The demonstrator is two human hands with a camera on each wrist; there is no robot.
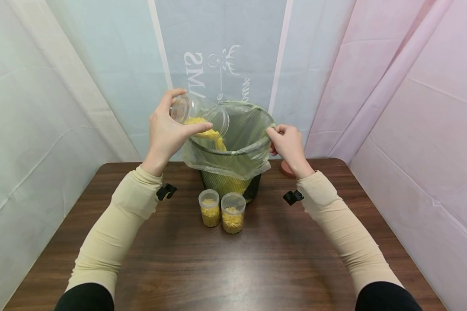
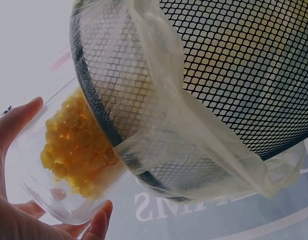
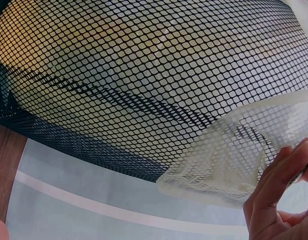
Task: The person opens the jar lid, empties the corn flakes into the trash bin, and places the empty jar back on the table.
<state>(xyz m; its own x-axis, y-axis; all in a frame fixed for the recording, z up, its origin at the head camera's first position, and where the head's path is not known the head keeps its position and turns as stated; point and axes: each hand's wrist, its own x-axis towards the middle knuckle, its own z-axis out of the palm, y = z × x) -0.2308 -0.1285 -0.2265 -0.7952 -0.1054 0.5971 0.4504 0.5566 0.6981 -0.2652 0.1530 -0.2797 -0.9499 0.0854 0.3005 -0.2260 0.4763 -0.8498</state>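
Observation:
My left hand (image 1: 167,125) grips a clear jar (image 1: 219,113), tipped over the left rim of a black mesh bin (image 1: 253,189). Yellow pieces (image 2: 80,145) lie along the jar's side, and some spill from its mouth into the bin. A translucent bag (image 1: 233,165) lines the bin and folds down outside its rim. With its fingers curled, my right hand (image 1: 289,142) pinches the bag and rim at the right side. In the right wrist view the bag's folded edge (image 3: 214,187) hangs beside the fingers over the mesh.
Two clear jars, one on the left (image 1: 209,211) and one on the right (image 1: 233,218), stand before the bin, part filled with yellow pieces. A reddish round lid (image 1: 287,168) lies behind my right wrist. Curtains (image 1: 319,56) enclose the brown table (image 1: 233,268) behind and at both sides.

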